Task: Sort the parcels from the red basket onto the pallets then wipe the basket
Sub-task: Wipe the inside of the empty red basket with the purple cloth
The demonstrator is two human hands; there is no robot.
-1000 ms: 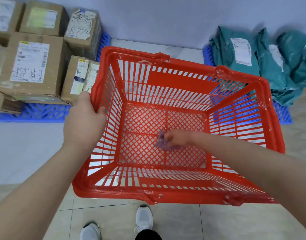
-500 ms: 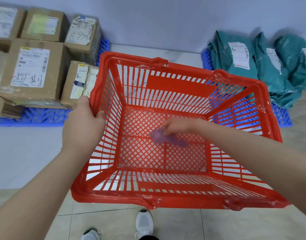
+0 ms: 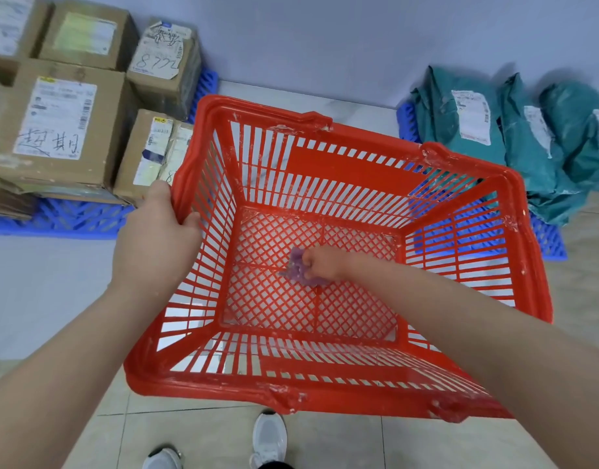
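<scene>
Wiping step in hand: my right hand (image 3: pixel 321 265) pinches a crumpled purple cloth (image 3: pixel 299 270) against the mesh floor of the empty red slatted plastic basket (image 3: pixel 325 164), while my left hand (image 3: pixel 156 238) clamps its left rim, holding it tilted off the tiled floor. Next, I judge, comes the side walls, which show pale smears. Brown cardboard boxes (image 3: pixel 54 130) on the left blue pallet (image 3: pixel 71 220) bear labels, one handwritten "8772"; the printed text there and on the teal mailer bags (image 3: pixel 477 130) is illegible.

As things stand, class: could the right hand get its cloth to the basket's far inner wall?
Probably yes. The right hand already holds the purple cloth on the red basket floor, and nothing lies between it and the far wall.
</scene>
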